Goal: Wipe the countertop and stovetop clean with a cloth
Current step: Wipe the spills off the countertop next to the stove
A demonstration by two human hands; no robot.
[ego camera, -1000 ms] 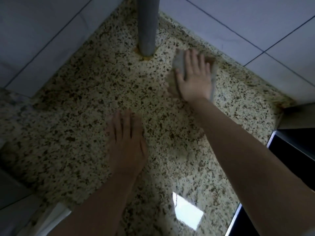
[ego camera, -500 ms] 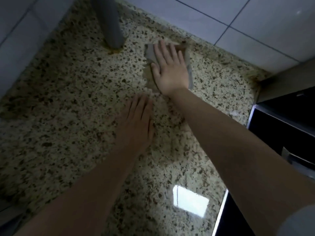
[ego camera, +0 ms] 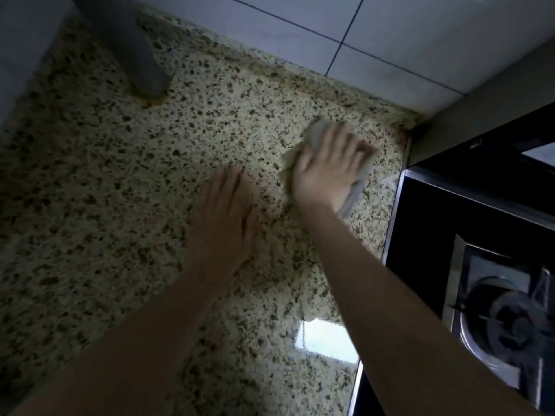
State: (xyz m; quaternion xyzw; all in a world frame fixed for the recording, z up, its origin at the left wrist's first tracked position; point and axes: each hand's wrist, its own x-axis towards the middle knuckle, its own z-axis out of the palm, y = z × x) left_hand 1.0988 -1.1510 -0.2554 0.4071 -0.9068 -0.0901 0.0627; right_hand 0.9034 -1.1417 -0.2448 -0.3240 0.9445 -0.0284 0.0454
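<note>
A speckled beige granite countertop (ego camera: 120,205) fills most of the view. My right hand (ego camera: 327,172) presses flat on a grey cloth (ego camera: 316,132) near the counter's back right corner, fingers straight and blurred by motion. The cloth shows above the fingers and to the right of the palm. My left hand (ego camera: 225,217) rests flat on the bare counter just left of it, fingers straight, holding nothing. A black glass stovetop (ego camera: 450,223) with a metal-ringed gas burner (ego camera: 510,322) lies at the right edge.
A grey pipe (ego camera: 132,46) rises from the counter at the back left, with a rusty stain at its base. White wall tiles (ego camera: 390,31) run along the back. A grey ledge (ego camera: 480,112) stands behind the stovetop. A bright reflection (ego camera: 327,337) sits on the near counter.
My right hand has slid the cloth rightward, from beside the pipe toward the back right corner near the stovetop. My left hand stays flat on the counter. The view has shifted right.
</note>
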